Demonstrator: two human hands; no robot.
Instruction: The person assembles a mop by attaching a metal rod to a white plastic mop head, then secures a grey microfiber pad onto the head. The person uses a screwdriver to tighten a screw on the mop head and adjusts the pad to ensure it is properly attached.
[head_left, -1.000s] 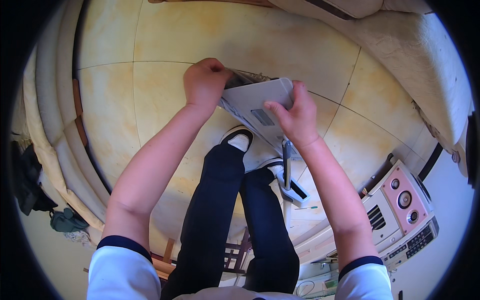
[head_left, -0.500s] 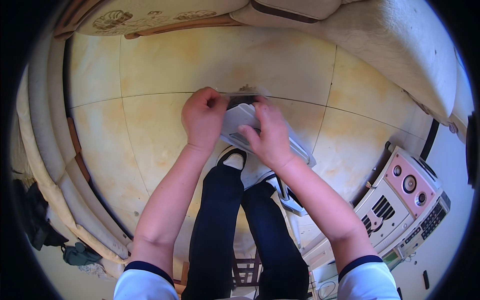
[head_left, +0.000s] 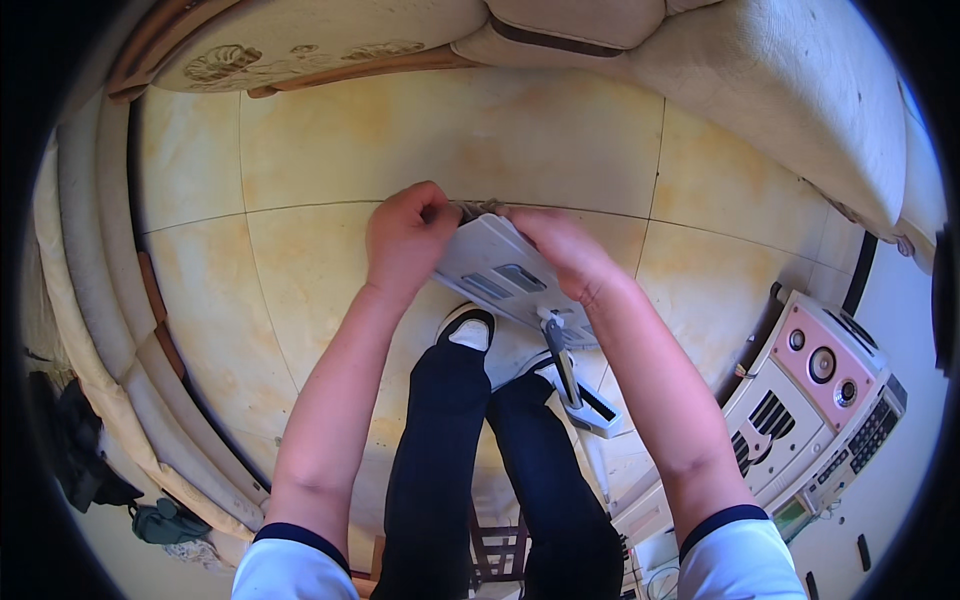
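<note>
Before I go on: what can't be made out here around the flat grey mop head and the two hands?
Head view only:
- Fingertips of left hand and right hand: curled over the far edge of the flat grey mop head.
- Small dark bit between the hands: too small to identify.
- Mop head's underside: faces away.
- Mop handle: foreshortened, lower end hidden by dark trouser legs.

Beige tiled floor (head_left: 300, 290); cream sofa (head_left: 800, 90) along far edge, pink-white appliance (head_left: 815, 400) at right.
</note>
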